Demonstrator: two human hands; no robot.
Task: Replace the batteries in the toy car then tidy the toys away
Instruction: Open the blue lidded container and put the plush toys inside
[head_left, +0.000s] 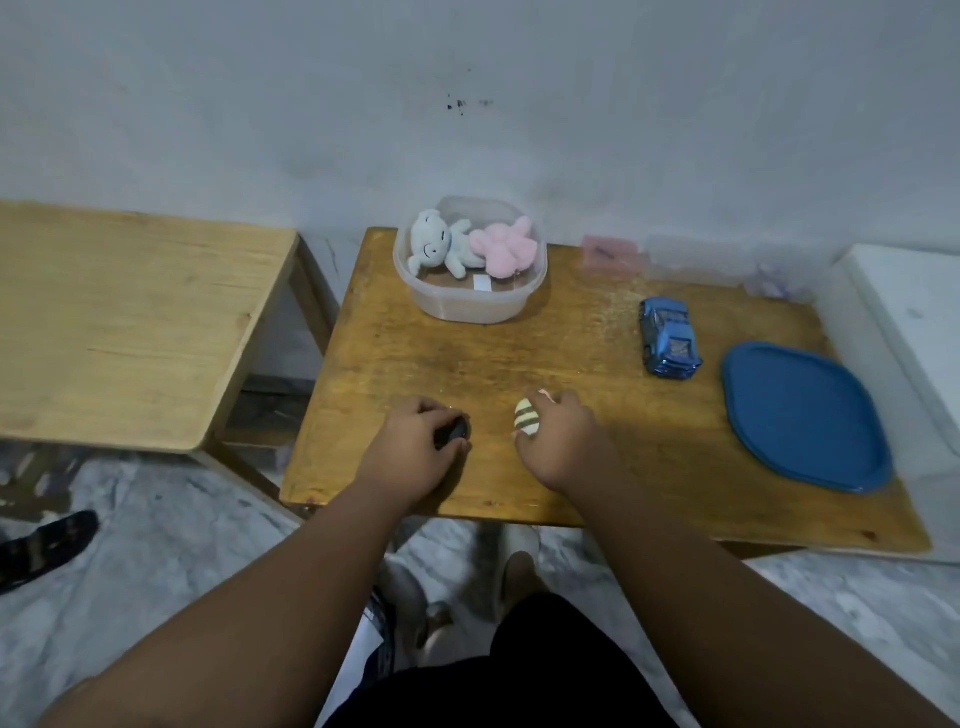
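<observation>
A blue toy car (669, 338) stands upright on the wooden table (571, 467) at the right, apart from both hands. My left hand (415, 447) is closed over a small black toy (453, 430) near the table's front edge; most of the toy is hidden. My right hand (558, 436) grips a small cream toy with dark stripes (527, 417) just right of it. At the back stands a clear plastic tub (470, 304) holding a white plush (434, 244) and a pink plush (506, 247).
A blue lid (805, 415) lies flat at the table's right end. Small translucent boxes (610, 253) sit along the back wall. A second wooden table (130, 322) stands to the left, a white block (914, 322) to the right. A dark sandal (41, 545) lies on the floor.
</observation>
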